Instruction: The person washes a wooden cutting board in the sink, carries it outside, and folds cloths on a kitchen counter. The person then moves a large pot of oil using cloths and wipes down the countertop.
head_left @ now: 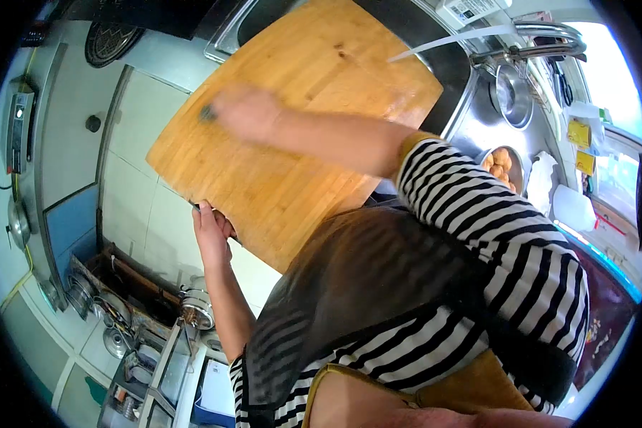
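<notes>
A large wooden cutting board point(321, 178) lies tilted across the sink's edge. My left hand point(210, 232) grips the board's lower left edge, fingers curled around it. Over the upper left of the board is my right hand point(246, 114), smeared by motion and closed on a small dark scrubber point(207, 113) pressed against the wood. Only part of the scrubber shows, so its exact kind is unclear. A pale stream of water point(453, 44) runs from the metal faucet point(549, 39) toward the board's upper right.
Right of the sink point(462, 107), a metal bowl of round brown food items point(503, 167) stands on the counter, with a steel pan point(512, 96) behind it. A rack with pots and dishes point(132, 342) is at lower left. A dark apron point(364, 285) covers my front.
</notes>
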Tool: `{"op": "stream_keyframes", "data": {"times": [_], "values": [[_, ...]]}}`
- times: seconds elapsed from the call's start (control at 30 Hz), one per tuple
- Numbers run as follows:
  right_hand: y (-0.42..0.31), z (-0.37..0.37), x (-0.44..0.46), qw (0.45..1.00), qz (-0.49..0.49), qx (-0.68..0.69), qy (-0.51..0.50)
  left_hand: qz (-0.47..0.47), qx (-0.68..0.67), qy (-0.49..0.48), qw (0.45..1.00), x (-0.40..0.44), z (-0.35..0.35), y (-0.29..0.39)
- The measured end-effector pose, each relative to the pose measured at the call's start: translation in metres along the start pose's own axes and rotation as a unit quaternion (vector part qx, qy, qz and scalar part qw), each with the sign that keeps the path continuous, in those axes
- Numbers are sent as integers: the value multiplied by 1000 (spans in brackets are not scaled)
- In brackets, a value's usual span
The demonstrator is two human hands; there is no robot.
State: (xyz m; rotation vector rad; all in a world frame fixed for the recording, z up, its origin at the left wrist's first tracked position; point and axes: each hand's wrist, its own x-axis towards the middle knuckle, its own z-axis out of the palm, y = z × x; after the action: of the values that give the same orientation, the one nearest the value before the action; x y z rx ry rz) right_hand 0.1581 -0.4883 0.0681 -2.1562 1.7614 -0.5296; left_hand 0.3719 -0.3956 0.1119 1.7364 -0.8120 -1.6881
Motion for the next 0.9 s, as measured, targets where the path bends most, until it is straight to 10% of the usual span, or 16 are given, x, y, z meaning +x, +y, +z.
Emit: {"op": "stream_keyframes", "data": {"times": [0.1,0.17,0.37,0.47,0.6,0.73,0.9], "values": [[116,-50,-21,964,181,-128,-146,-18,3,23,1000,-4,7,4],[207,-57,-68,957,260,-114,58,-2,-3,18,1000,1,5,-2],[292,-89,-120,864,464,-186,68,13,-5,7,1000,8,4,-7],[252,-113,-136,869,485,-60,81,12,-7,19,1000,6,2,-9],[136,-107,-183,986,127,-110,1,19,-16,-10,1000,9,3,-2],[47,-80,-227,999,2,40,-8,-10,13,18,1000,-5,15,13],[141,-78,-235,950,303,-76,-6,-39,26,34,998,-16,15,8]]}}
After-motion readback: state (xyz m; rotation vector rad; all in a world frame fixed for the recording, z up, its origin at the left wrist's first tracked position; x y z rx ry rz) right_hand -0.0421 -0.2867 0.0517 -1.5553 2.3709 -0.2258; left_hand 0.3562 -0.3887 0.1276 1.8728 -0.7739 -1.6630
